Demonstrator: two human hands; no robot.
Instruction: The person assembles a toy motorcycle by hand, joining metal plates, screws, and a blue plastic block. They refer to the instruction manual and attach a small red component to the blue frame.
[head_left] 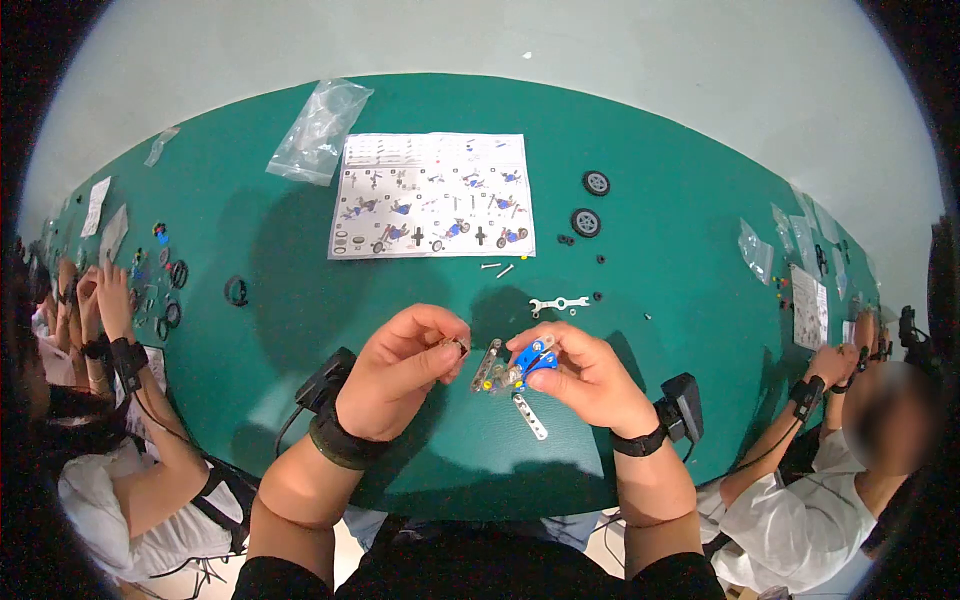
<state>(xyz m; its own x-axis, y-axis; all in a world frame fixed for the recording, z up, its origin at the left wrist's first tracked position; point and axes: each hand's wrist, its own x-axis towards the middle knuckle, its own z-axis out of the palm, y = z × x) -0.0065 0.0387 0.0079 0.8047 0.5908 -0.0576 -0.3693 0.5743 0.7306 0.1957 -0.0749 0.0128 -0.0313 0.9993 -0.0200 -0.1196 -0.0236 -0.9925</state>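
My right hand (pixel 580 372) pinches a small assembly of blue parts (pixel 538 358) and metal strips. One perforated metal strip (pixel 530 418) points down toward the table's near edge, and another strip (pixel 487 365) stands at the assembly's left. Yellow bits show near its joints. To the left, my left hand (pixel 415 365) is closed, thumb against fingers, around a small dark metallic piece too small to identify. The two hands are apart. Just beyond them lies a silver wrench (pixel 559 304) with small nuts beside it. Two screws (pixel 505 271) rest below the instruction sheet (pixel 433 197).
Two black wheels (pixel 586 222) lie right of the sheet, and a plastic bag (pixel 320 130) is at its upper left. A black ring (pixel 236 291) lies farther left. People work at both sides, with bags, sheets and loose parts near them.
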